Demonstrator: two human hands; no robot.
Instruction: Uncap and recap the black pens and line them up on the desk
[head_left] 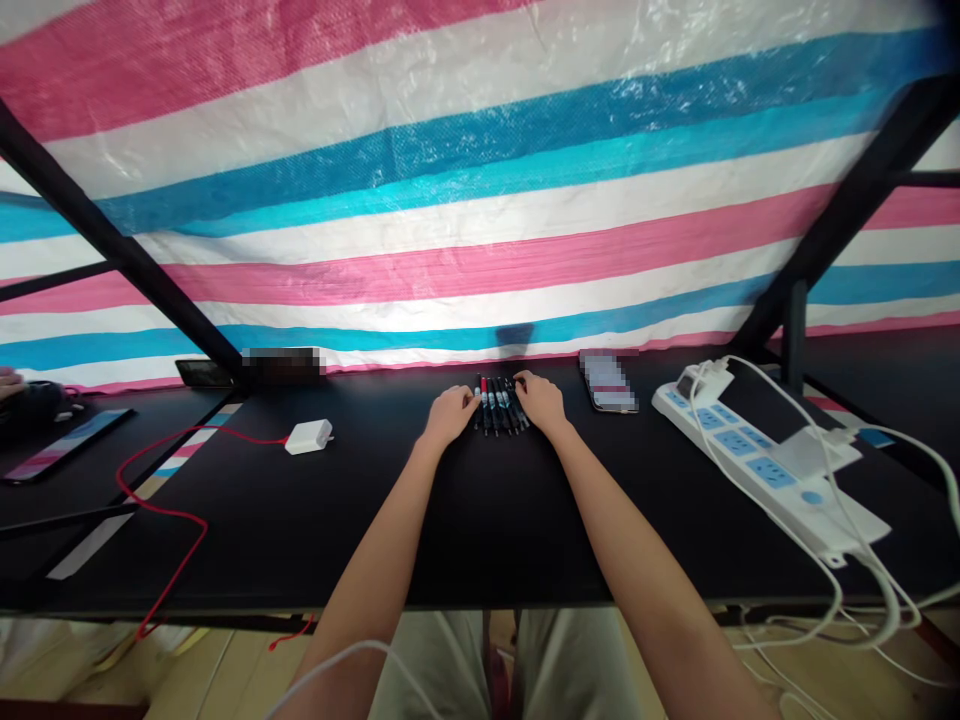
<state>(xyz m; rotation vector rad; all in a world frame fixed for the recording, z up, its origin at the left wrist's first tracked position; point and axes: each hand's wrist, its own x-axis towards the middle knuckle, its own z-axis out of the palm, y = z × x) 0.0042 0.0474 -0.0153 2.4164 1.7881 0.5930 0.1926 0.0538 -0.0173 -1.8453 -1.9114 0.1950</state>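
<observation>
A row of several dark pens (497, 404), one with a red part near its far end, lies side by side on the black table, pointing away from me. My left hand (452, 412) rests at the row's left side, its fingers curled against the outermost pen. On the opposite side my right hand (541, 401) has bent fingers at the far right end of the row. Between them the two hands hold the pens from both sides. Parts of the outer pens are hidden by my fingers.
Right of my hands lies a phone (609, 382), then a white power strip (757, 460) with plugs and tangled cables. A white charger (308, 437) with a red cable sits left. Another phone (69, 446) and part of a person's hand (10, 384) are far left. Black frame bars flank the table.
</observation>
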